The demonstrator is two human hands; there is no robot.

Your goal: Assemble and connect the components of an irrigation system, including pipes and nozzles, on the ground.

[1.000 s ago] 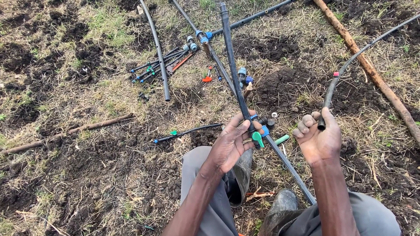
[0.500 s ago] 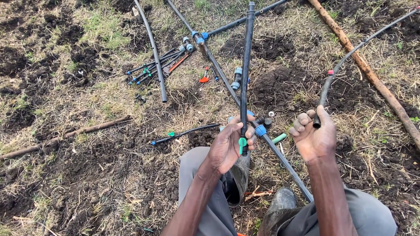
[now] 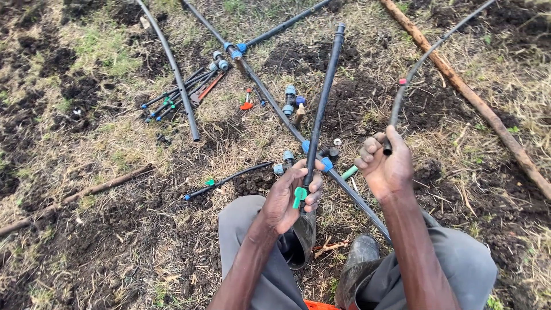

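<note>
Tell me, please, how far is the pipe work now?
Done: a long pipe on the ground carries blue couplings. In hand: the left hand grips a short black pipe with a green fitting; the right hand holds a thin hose. Left: loose fittings and a bundle of short pipes lie unused.

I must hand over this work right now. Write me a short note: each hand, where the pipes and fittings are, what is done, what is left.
Left hand: grips a short black pipe near its lower end, at a green fitting; the pipe points up and away.
Right hand: holds the end of a thin black hose that runs off to the upper right.
Ground: long pipe with blue couplers, loose blue fittings, a bundle of short pipes at left.
Done: pipe and hose are both in hand.
Left: the two are apart, not joined.
</note>
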